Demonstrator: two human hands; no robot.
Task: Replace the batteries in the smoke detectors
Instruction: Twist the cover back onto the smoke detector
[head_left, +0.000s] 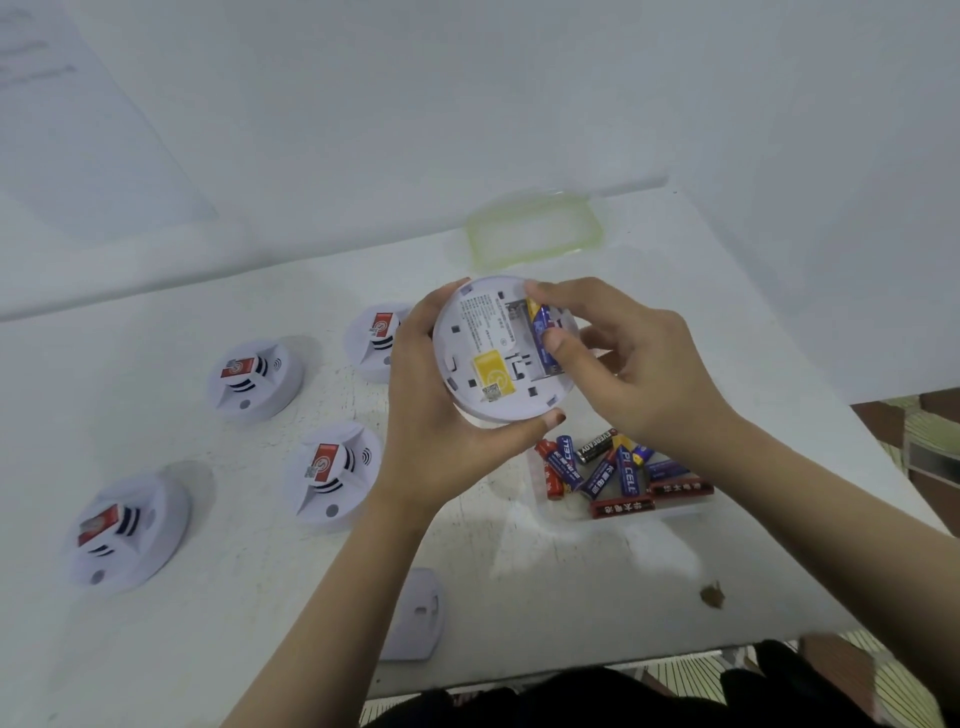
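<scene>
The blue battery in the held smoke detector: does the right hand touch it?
Touching. In the head view the right hand pinches the blue battery between thumb and forefinger, in the compartment of the smoke detector that the left hand grips.

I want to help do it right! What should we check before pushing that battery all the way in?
Left hand grips the smoke detector, back up: ok.
Right hand pinches the blue battery in the battery bay: ok.
Battery lying flat: cannot tell, thumb covers it.
Plus and minus ends: cannot tell, marks too small.
Slot beside it looks empty: not ok.
Spare batteries in the clear box: ok.
</scene>
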